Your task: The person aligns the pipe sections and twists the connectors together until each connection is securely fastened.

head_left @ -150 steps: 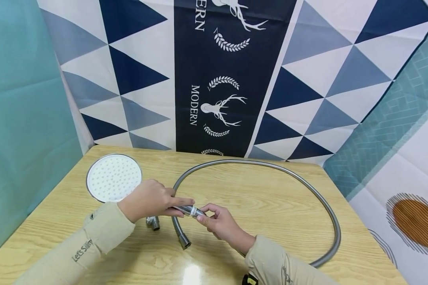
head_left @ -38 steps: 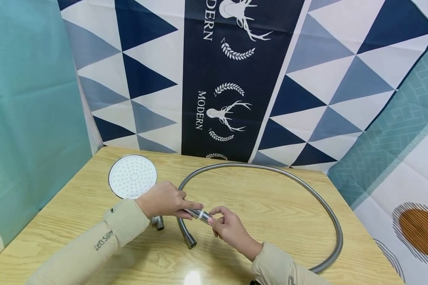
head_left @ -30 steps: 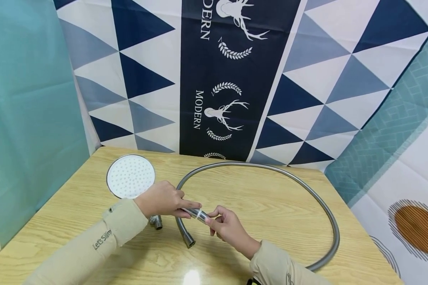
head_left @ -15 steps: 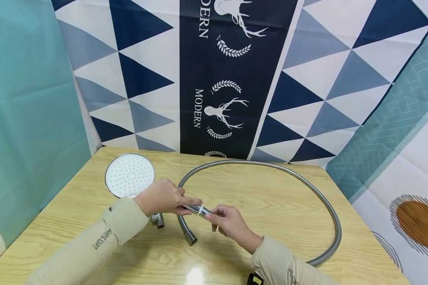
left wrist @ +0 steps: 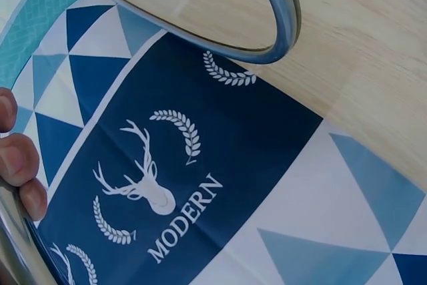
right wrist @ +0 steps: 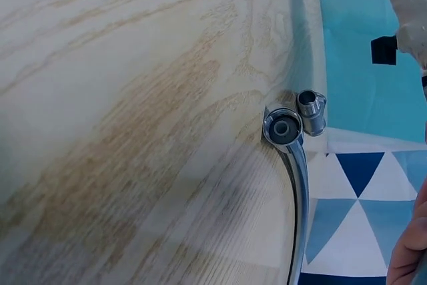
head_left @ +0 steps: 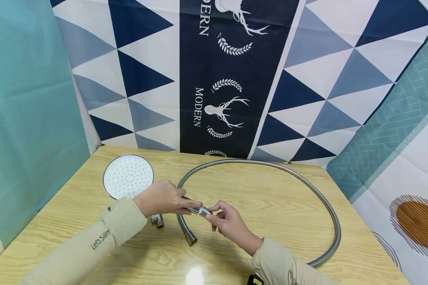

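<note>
Chrome tubing [head_left: 205, 212], ringed white, was gripped by the left hand [head_left: 164, 199] and pinched by the right hand [head_left: 231, 225] above the wooden table [head_left: 264, 202].

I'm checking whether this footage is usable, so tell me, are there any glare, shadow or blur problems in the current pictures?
Head view: a bright glare spot on the table at the bottom edge, soft shadows below the left sleeve and right hand; left wrist view: bluish tint, MODERN lettering readable; right wrist view: table darker toward the lower left, hose end reasonably clear.
</note>
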### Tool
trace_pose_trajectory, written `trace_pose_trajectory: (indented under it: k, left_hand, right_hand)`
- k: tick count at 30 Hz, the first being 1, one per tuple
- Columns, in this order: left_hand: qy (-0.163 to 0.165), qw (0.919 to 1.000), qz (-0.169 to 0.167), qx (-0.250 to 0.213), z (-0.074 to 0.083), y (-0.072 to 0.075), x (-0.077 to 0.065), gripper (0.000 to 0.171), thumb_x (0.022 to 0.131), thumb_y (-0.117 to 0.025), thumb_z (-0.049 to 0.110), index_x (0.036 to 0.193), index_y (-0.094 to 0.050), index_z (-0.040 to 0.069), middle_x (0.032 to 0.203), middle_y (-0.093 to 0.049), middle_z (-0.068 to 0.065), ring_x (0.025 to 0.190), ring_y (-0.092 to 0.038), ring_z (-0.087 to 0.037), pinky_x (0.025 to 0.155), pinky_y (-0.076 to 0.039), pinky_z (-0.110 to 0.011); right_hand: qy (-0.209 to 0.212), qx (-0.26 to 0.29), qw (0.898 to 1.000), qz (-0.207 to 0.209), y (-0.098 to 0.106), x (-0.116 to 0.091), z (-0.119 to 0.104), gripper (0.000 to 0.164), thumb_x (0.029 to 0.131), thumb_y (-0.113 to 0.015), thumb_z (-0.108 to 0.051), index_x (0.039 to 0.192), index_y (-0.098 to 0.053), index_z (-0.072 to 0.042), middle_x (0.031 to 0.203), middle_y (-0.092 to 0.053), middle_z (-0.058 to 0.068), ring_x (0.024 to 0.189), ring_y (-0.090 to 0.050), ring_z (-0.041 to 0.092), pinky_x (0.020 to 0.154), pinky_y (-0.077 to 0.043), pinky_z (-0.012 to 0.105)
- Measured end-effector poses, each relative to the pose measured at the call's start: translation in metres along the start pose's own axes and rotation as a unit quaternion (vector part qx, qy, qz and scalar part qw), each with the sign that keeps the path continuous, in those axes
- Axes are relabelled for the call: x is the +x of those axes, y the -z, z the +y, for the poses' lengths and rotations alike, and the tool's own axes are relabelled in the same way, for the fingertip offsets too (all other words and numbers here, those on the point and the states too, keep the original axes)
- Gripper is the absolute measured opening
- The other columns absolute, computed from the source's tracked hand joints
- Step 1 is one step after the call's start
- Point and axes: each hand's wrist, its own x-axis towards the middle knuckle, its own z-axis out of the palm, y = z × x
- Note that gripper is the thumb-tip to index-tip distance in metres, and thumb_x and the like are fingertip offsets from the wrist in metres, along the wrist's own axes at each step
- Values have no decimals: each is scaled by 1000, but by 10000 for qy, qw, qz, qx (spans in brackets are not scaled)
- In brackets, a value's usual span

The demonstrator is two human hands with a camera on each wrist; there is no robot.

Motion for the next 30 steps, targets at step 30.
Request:
trace_pose_trajectory:
  k: [30]
  left_hand:
    - [179,9991,-372,-107,-5,5,3,35,83,-68,51,112,-65,32,54,-47,7,40,-25,-3,38,-27,-16]
  right_hand:
    - [-445,318,9984,160,3,7,-1,25,92,-63,-10,100,-65,14,58,-56,0,40,-32,5,40,-26,19]
